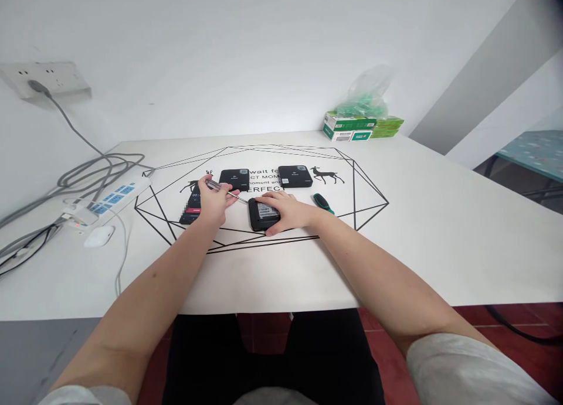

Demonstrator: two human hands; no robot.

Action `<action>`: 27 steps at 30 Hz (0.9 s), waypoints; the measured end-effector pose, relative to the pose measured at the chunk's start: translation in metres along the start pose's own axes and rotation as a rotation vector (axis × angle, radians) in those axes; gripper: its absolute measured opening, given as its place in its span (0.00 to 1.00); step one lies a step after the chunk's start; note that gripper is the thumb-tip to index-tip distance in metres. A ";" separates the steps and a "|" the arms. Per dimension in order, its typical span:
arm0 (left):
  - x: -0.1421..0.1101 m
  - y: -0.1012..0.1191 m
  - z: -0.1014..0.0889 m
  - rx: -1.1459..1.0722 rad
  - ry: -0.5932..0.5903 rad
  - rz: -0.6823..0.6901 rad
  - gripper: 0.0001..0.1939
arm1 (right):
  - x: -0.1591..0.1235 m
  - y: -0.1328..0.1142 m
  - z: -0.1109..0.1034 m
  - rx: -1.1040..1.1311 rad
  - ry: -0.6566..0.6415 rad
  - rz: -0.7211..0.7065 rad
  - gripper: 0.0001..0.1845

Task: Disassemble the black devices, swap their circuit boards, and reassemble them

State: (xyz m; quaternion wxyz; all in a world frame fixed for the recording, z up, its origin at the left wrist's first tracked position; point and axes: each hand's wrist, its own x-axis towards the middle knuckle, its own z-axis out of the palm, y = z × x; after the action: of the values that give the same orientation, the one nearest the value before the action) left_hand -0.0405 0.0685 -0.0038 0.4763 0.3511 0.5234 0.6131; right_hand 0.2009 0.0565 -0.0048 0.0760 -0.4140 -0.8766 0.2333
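My left hand (213,202) is closed round a screwdriver (213,184) with a translucent handle. Its thin metal shaft points right, with the tip at the upper left corner of a small black box (259,223). On that box lies my right hand (288,210), fingers over the top and thumb at the near edge, gripping it against the table. A white printed label on the box shows partly between the fingers. Behind my hands sit two similar black boxes, one at left (233,179) and one at right (295,176). A phone (191,210) lies partly hidden beside my left hand.
A green and black tool (324,203) lies right of my right hand. At left are a power strip (116,200), coiled grey cables (99,164) and a white earbud case (99,236). Green-and-white cartons (349,123) with a plastic bag (367,97) stand by the wall.
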 end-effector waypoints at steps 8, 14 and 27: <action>-0.001 0.002 0.000 0.016 -0.105 -0.167 0.35 | -0.005 0.019 -0.010 0.087 -0.097 -0.091 0.65; 0.003 -0.002 -0.002 0.003 -0.175 -0.217 0.37 | -0.006 0.020 -0.010 0.106 -0.102 -0.131 0.63; 0.002 -0.008 -0.001 0.020 -0.236 -0.217 0.38 | -0.004 0.026 -0.009 0.104 -0.084 -0.174 0.63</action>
State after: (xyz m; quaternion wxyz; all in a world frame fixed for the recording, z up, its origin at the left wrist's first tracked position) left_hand -0.0397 0.0699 -0.0121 0.5944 0.3668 0.5047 0.5074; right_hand 0.2244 0.0707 -0.0085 0.0804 -0.3217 -0.8983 0.2883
